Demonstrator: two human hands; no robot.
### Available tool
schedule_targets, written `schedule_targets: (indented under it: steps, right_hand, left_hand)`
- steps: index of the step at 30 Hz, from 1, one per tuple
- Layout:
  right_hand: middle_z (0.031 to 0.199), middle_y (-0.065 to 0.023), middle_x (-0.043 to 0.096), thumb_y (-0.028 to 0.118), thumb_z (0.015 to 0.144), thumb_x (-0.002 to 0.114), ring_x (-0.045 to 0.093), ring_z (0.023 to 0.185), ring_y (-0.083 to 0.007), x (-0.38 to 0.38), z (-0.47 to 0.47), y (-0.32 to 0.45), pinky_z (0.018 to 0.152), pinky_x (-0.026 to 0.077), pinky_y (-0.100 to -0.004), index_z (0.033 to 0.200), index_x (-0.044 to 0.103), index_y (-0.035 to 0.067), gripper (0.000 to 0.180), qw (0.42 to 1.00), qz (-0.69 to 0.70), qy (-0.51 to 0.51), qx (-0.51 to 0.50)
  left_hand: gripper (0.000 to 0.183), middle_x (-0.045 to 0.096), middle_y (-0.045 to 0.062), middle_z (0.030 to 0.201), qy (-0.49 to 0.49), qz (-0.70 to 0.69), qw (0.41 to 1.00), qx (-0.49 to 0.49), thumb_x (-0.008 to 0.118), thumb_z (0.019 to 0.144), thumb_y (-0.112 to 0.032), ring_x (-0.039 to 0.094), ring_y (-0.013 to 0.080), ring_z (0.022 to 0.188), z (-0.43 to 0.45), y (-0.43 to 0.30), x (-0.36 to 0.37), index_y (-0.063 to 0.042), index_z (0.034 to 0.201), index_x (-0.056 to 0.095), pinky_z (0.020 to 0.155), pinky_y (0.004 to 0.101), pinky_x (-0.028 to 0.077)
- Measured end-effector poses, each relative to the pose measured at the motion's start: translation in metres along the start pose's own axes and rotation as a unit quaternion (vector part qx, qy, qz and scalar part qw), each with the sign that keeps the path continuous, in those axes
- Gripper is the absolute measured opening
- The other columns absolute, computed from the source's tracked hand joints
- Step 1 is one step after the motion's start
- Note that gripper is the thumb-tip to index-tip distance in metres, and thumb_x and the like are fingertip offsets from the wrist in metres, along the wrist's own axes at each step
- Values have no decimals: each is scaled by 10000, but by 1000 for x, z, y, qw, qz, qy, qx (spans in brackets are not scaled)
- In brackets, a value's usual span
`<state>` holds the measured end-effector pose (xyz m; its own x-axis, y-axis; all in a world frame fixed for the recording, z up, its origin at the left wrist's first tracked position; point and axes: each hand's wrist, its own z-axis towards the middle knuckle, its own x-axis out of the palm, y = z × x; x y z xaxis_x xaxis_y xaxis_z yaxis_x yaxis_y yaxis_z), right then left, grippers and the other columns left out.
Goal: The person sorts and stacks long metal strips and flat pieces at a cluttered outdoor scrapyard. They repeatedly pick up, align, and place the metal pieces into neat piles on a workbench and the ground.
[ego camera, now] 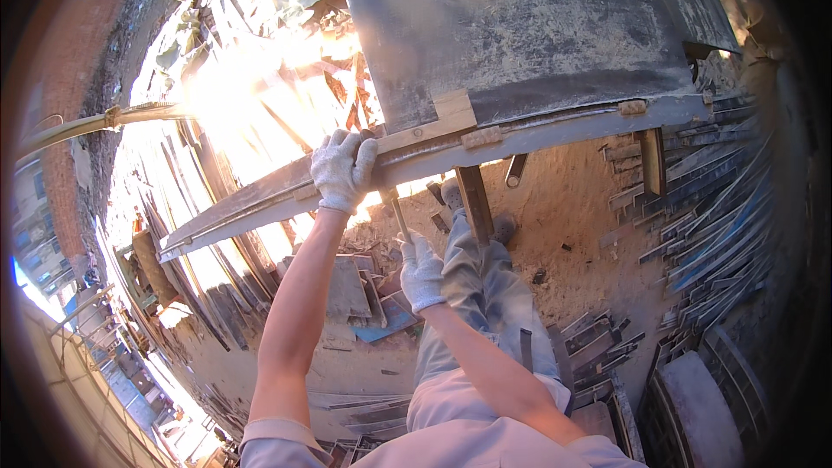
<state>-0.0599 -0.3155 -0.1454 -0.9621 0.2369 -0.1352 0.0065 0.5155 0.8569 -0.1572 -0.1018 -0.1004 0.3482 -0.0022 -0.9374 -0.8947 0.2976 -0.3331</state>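
My left hand point(343, 169), in a pale knit glove, is closed over a long narrow rail point(546, 132) at the front of a dark worn tabletop point(552, 32). A small dark thing at its thumb is too hidden to name. Lower down, my right hand point(422, 273), also gloved, grips a thin rod-like handle point(399, 213). The handle's upper end meets the rail's underside, and I cannot tell what is beyond it. Just right of my left hand, an L-shaped piece of wood point(455, 114) lies along the rail and tabletop edge.
Table legs point(475, 205) stand close to my feet. Stacked strips point(715, 208) fill the right side. Offcut boards point(354, 292) lie on the ground at left, near long planks point(214, 260) in glaring sunlight. A bamboo pole point(104, 122) juts in from the left.
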Motion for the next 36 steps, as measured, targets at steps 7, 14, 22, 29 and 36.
schedule_targets:
  steps: [7,14,22,29,36]
  right_hand:
    - [982,-136,727,283,1104,524,708,869,-288,-14,2,10,749,554,-395,1400,531,3,408,924,292,57,240]
    - [1050,-191,742,399,1042,603,716,874,-425,1,-1,-11,791,572,-512,1423,538,50,520,915,-235,-170,-280]
    - [869,-168,718,438,1094,509,558,534,-174,13,9,15,484,438,-314,1099,679,42,431,795,515,-23,319]
    - [933,-169,712,516,1005,643,674,673,-235,17,-13,12,609,554,-340,1370,588,-7,640,972,201,-116,27]
    - [809,-157,700,524,991,639,704,726,-328,37,37,-18,701,548,-455,1161,688,32,523,897,-286,-241,-236]
  left_hand:
    - [346,636,91,917,6,15,1000,-2,574,962,-438,628,333,913,4,2,3,-128,904,717,790,484,487]
    - [362,654,88,902,10,3,1000,2,580,964,-441,624,327,899,3,1,5,-115,905,727,808,492,479]
    - [401,665,97,887,0,4,1000,13,606,969,-475,634,316,886,4,0,5,-105,876,731,783,464,476]
    - [503,655,103,883,32,-22,999,20,607,964,-583,622,312,898,5,1,-6,-99,880,719,792,454,463]
    - [510,661,102,902,24,-19,999,28,650,935,-591,644,295,901,3,1,-4,-87,928,729,788,448,483]
